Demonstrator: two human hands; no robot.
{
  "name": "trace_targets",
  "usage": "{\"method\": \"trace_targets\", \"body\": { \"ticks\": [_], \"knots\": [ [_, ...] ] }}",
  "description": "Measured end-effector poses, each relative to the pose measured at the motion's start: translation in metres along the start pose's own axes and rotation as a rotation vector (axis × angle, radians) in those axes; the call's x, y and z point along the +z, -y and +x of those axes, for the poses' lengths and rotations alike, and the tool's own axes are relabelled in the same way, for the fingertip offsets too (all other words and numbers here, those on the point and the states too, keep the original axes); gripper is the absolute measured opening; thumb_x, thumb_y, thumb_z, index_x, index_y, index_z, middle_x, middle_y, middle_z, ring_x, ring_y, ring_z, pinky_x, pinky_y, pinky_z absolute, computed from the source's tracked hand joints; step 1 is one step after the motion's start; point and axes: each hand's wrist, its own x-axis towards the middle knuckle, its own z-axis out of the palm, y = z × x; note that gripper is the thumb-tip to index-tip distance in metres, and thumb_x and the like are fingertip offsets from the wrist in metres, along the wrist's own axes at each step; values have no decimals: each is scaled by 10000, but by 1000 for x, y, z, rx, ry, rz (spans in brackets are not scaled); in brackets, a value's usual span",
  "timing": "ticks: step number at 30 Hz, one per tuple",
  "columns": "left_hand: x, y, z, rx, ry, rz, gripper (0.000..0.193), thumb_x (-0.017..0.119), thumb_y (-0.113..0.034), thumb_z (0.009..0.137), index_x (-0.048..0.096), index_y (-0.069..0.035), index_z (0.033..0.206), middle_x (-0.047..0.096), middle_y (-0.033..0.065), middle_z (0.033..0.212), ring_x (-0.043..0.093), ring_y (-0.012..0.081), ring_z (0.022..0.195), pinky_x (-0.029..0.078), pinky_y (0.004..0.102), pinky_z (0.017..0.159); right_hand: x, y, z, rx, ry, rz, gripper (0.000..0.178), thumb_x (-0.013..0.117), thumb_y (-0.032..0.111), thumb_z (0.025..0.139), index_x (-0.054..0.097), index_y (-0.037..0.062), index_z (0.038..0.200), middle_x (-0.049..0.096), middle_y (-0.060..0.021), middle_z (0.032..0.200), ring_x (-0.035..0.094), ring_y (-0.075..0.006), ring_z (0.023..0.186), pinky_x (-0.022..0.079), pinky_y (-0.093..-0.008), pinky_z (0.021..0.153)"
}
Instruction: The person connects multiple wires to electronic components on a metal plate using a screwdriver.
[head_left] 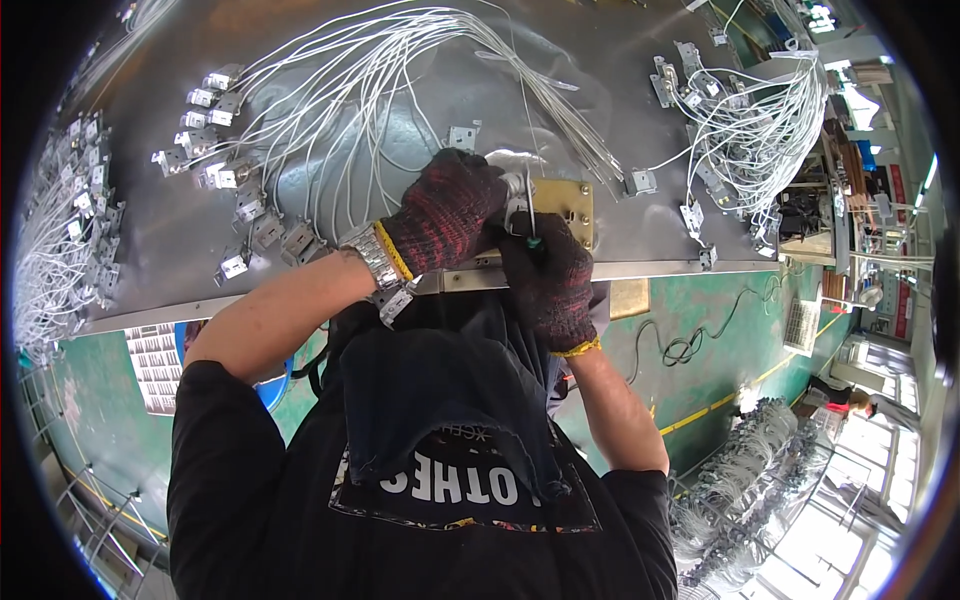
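My left hand (452, 208), in a dark red-and-black knit glove, is closed around a small metal bracket (516, 188) at the table's near edge. My right hand (550, 278), gloved the same way, grips a thin-shafted tool with a green end (534, 242); it looks like a screwdriver. Its shaft points away from me, beside the bracket. Both hands meet at a brass-coloured plate (573, 203) with small studs, and they partly cover it. My fingertips are mostly hidden. A bundle of white wires (400, 48) ending in metal brackets (206, 118) arches beyond my hands.
More wired brackets lie heaped at the table's far left (75, 210) and right (765, 130). A loose bracket (640, 182) sits right of the plate. A black cable (683, 347) coils on the green floor (720, 320). A white crate (155, 365) stands below the left edge.
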Motion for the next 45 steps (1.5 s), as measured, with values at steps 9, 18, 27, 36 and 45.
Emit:
{"method": "trace_targets", "body": {
  "ticks": [9, 18, 27, 36, 45],
  "knots": [
    [2, -4, 4, -18, -19, -44, 319, 780, -244, 761, 708, -98, 1036, 709, 128, 930, 698, 325, 900, 523, 456, 796, -3, 3, 4, 75, 29, -12, 134, 734, 64, 887, 687, 42, 1011, 698, -148, 886, 716, -309, 798, 541, -385, 705],
    [10, -7, 5, -34, -41, -10, 305, 756, -236, 781, 706, -110, 1055, 686, 133, 876, 665, 336, 859, 503, 460, 808, -6, -9, 4, 107, 17, 5, 144, 738, 89, 892, 684, 40, 1016, 694, -151, 893, 701, -321, 789, 543, -401, 718],
    [7, -7, 5, -43, -21, -59, 332, 775, -271, 772, 678, -65, 1013, 710, 156, 945, 683, 352, 904, 533, 481, 814, -6, -18, 6, -8, 6, -86, 148, 717, 63, 913, 650, 38, 1043, 642, -103, 742, 649, -176, 608, 510, -336, 587],
    [6, 2, 1, -17, 39, -202, 630, 821, -320, 773, 612, -46, 1301, 731, 150, 1004, 692, 373, 954, 531, 466, 899, -9, -33, 9, 100, 40, -27, 160, 711, 54, 928, 614, 32, 1054, 631, -55, 721, 611, -121, 590, 497, -308, 550],
    [1, -3, 2, -63, 77, -163, 587, 839, -320, 752, 651, -88, 1257, 729, 161, 1040, 682, 370, 982, 532, 484, 881, -8, -20, 10, -59, -14, -177, 149, 707, 86, 917, 622, 43, 1032, 678, -156, 795, 708, -295, 695, 541, -397, 640]
  ]
}}
